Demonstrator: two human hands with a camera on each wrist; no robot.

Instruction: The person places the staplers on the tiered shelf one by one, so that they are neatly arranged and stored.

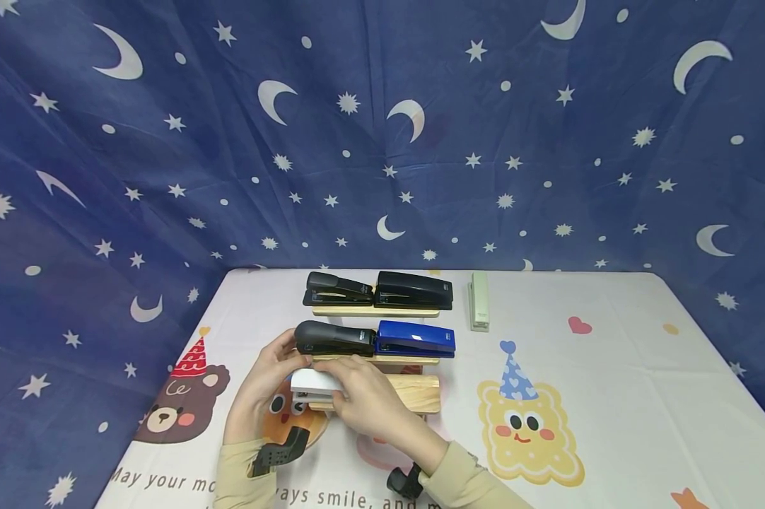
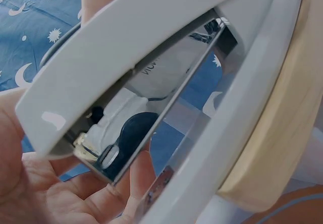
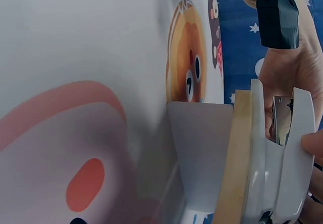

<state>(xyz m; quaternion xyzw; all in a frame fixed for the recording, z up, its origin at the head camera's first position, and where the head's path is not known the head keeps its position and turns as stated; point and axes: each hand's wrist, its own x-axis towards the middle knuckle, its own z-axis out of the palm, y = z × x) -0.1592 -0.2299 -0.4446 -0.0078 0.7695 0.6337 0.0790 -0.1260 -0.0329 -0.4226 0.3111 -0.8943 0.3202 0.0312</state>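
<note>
A white stapler (image 1: 312,382) sits at the left end of the lowest wooden shelf (image 1: 421,394). My right hand (image 1: 372,399) grips it from above, its fingers over the white top. In the left wrist view, a gap shows between the stapler's upper arm and its base, with the metal magazine inside. My left hand (image 1: 264,378) is at the stapler's front end, fingers loosely bent behind it. Whether the left fingertips touch it is hard to tell. Just behind, a black stapler (image 1: 334,339) and a blue stapler (image 1: 416,339) lie on the middle shelf.
On the back shelf (image 1: 341,311) lie a black stapler (image 1: 338,288) with a raised arm and a larger black stapler (image 1: 414,290). A pale green stapler (image 1: 479,302) rests on the printed tablecloth (image 1: 643,396) to the right. A blue curtain hangs behind.
</note>
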